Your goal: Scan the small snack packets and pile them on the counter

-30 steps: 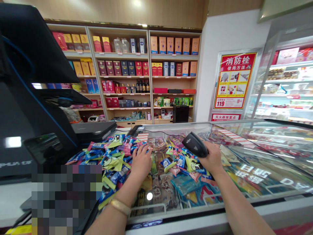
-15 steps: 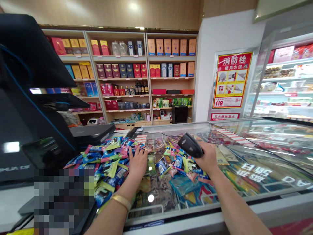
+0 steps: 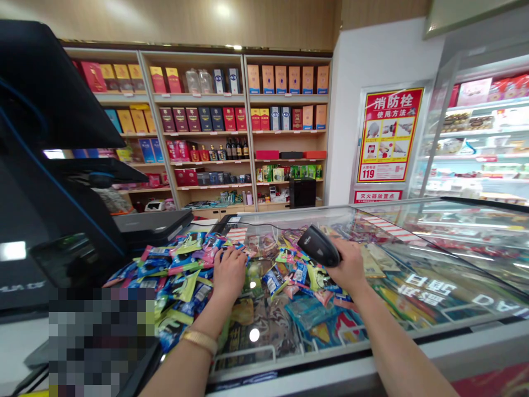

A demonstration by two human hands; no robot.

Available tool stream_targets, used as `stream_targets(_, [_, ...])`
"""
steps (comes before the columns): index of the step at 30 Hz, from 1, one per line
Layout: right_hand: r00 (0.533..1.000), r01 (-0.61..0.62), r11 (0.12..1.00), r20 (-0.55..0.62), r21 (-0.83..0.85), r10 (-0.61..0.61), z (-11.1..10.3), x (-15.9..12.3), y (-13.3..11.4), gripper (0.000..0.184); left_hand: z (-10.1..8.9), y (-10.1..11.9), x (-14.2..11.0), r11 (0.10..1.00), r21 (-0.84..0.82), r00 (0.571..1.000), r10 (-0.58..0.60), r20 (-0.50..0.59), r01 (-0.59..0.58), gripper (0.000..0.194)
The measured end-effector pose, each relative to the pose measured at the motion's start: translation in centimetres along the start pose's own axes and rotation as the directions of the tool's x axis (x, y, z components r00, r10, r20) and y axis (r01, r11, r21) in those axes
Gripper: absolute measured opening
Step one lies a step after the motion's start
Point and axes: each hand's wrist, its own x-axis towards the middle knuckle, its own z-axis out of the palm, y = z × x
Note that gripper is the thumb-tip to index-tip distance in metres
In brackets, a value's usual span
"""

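My right hand [image 3: 349, 263] is wrapped round the handle of a black barcode scanner [image 3: 318, 246], whose head points left above the glass top. Under the scanner lies a smaller group of packets [image 3: 300, 273], with blue, pink and yellow-green wrappers. At the right edge of a large heap of small snack packets [image 3: 185, 281], my left hand [image 3: 230, 274] rests with its fingers curled down over the wrappers. Those fingertips press into the packets, and the part under them is hidden. A gold-coloured band circles my left wrist.
The glass-topped chest freezer [image 3: 264, 361] stretches to the right, with packaged goods visible inside. A black checkout screen [image 3: 53, 94] stands at left, near a flat black device [image 3: 152, 223]. A thin cable crosses the glass. Shelves of boxed bottles [image 3: 202, 119] line the back wall.
The fingers of my left hand were spread on the heap and are now curled and closer together. My right hand and the scanner stay almost where they were. The view has shifted slightly.
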Motion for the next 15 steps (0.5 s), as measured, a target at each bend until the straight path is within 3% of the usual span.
stream_targets(7, [1.000,0.010,1.000,0.018,-0.004,-0.010,-0.02,-0.05,-0.10,0.029,0.14,0.10,0.07,0.999,-0.034,0.999,-0.025,0.027,0.026,0.020])
stream_targets(11, [1.000,0.016,1.000,0.008,-0.003,-0.016,-0.04,-0.04,-0.11,0.029,-0.25,0.40,0.37,0.975,-0.209,0.996,-0.085,-0.038,0.075,0.016])
stream_targets(13, [1.000,0.012,1.000,0.009,-0.003,-0.012,-0.05,-0.01,-0.14,0.028,-0.41,0.48,0.59,0.907,-0.385,0.976,-0.209,-0.065,0.169,0.014])
stream_targets(15, [1.000,0.006,1.000,0.021,0.002,-0.006,-0.06,0.01,-0.21,0.027,-0.44,0.55,0.82,0.760,-0.597,0.928,-0.365,-0.069,0.255,0.009])
